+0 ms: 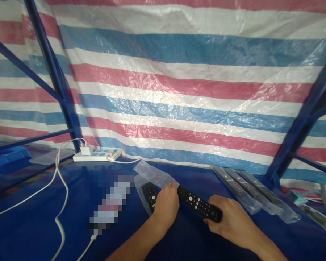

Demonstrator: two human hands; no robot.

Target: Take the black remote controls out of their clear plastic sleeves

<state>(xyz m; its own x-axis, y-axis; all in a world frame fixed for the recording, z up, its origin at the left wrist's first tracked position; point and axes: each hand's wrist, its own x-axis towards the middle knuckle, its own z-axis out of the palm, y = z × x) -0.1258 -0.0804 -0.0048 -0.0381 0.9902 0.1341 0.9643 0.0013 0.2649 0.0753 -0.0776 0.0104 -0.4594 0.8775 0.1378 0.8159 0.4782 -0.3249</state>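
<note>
A black remote control (pixel 199 203) with white and dark buttons slants across the middle of the blue table. My right hand (pixel 228 217) is closed round its lower right end. My left hand (pixel 167 203) is closed at the other end, gripping a clear plastic sleeve (pixel 154 173) that stretches away to the upper left. Whether the remote's tip is inside the sleeve is hidden by my fingers. A second black remote control (pixel 150 192), in its own clear sleeve, lies beneath and beside my left hand, partly covered by it.
Three sleeved remotes (pixel 250 190) lie side by side at the right. A blurred-out device (pixel 112 203) with a white cable lies at the left. Behind it stands a white power strip (pixel 97 155) with plugged-in cables. Blue metal posts (pixel 53 72) and a striped plastic sheet (pixel 190 98) bound the table.
</note>
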